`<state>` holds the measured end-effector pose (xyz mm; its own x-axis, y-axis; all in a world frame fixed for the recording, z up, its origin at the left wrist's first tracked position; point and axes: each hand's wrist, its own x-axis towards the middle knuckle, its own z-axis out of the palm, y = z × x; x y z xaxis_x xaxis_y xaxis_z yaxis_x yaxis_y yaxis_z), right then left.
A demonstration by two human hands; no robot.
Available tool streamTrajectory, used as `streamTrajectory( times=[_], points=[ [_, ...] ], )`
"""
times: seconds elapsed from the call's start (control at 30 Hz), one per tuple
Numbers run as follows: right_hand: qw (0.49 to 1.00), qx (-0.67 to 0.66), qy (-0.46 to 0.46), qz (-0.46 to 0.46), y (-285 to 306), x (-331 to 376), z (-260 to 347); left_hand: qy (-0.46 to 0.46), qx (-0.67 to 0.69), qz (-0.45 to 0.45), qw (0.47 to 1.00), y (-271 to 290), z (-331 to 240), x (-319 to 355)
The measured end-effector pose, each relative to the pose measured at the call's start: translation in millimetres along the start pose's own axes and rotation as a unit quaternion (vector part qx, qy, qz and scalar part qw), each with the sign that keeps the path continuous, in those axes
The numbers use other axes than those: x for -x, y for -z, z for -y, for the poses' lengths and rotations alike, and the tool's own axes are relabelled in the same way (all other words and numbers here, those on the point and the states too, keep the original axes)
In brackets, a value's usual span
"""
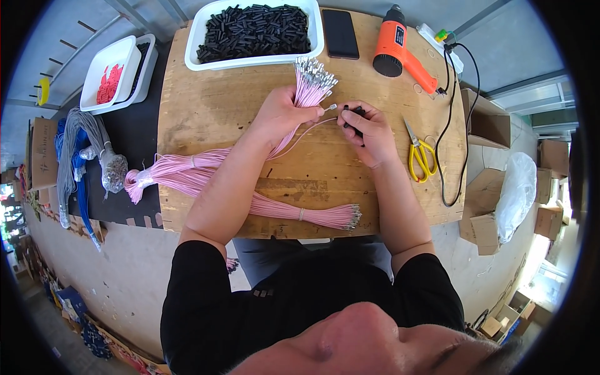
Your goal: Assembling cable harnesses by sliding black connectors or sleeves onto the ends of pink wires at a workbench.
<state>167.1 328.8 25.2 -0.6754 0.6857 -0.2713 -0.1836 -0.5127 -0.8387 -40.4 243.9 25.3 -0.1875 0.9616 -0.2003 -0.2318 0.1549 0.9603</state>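
My left hand (282,117) is closed around a thick bundle of pink wires (309,92) whose ends carry silvery metal terminals. One wire end, a metal terminal (331,107), sticks out past its thumb toward the right. Closed on several short black sleeves (354,119), my right hand (370,132) is just beside that terminal. A single pink wire runs below, between the two hands. Another bundle of pink wires (306,214) lies along the table's near edge, its metal ends to the right. Both bundles trail left to a tied, looped end (142,179).
A white tub (192,57) of black sleeves stands at the back, beside a black phone (340,34). An orange heat gun (395,47) and yellow-handled scissors (422,159) lie at right, near a looping black cord (465,144). Left are grey wires (94,131) and a white tub (94,107) with red pieces.
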Motion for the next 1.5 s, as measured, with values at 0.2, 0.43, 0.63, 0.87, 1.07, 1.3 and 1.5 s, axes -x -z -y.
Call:
streamTrajectory(
  times=[0.2,0.43,0.63,0.87,1.07,1.3,1.5],
  points=[
    [0.999,-0.048,-0.013,0.009,0.6,-0.3,2.5,0.014,0.022,-0.002,1.0,1.0,-0.1,0.4],
    [1.0,-0.011,0.001,-0.017,-0.5,0.0,0.8,0.011,0.031,0.007,0.999,0.8,-2.3,1.1],
    [1.0,-0.008,0.005,-0.016,-1.0,-0.2,0.7,0.01,-0.006,-0.006,1.0,-1.5,-3.7,1.9],
    [0.999,0.015,0.014,-0.031,-3.6,0.6,-0.3,-0.015,-0.053,0.002,0.998,-1.6,0.3,1.6],
    [0.997,0.054,0.038,-0.049,-5.7,1.7,1.2,0.011,-0.095,0.035,0.995,2.1,-2.6,1.5],
    [0.992,0.097,0.068,-0.039,-5.1,3.4,-0.1,0.023,-0.068,0.039,0.997,-1.7,-12.0,6.5],
    [0.99,0.115,0.079,-0.034,-5.0,5.1,-0.9,0.034,-0.029,0.054,0.998,0.1,-10.7,5.8]
  ],
)
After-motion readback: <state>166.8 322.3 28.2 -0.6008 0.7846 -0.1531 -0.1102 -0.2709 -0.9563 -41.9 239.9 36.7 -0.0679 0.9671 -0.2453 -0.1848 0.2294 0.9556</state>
